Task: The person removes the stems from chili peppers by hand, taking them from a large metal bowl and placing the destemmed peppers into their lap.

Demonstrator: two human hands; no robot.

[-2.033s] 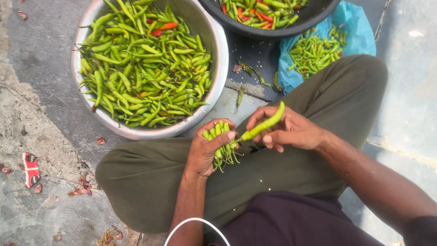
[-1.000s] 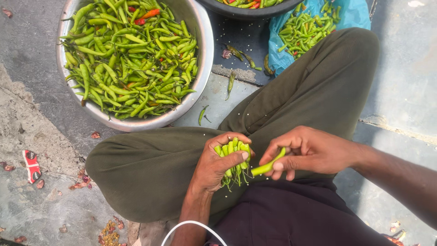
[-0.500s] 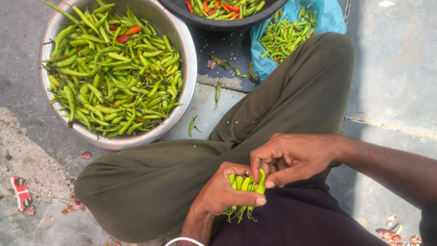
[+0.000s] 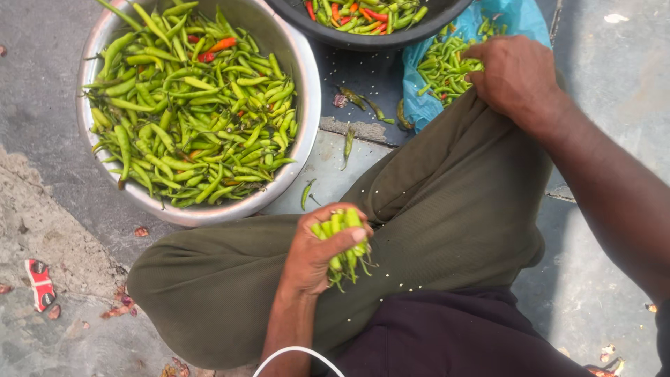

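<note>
Over my lap, I have my left hand (image 4: 317, 255) fisted around a bunch of green chillies (image 4: 343, 241), stems pointing down. I have my right hand (image 4: 515, 73) stretched out past my knee, on the chillies heaped on a blue plastic bag (image 4: 447, 70); whether its fingers hold anything I cannot tell. Beyond my left hand sits a steel bowl of chillies (image 4: 307, 105), with a dark basin (image 4: 370, 38) near my right.

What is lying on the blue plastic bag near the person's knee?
A loose pile of green chillies lies on the blue plastic bag. The right hand and knee cover its lower right part, so what lies there is hidden.
</note>
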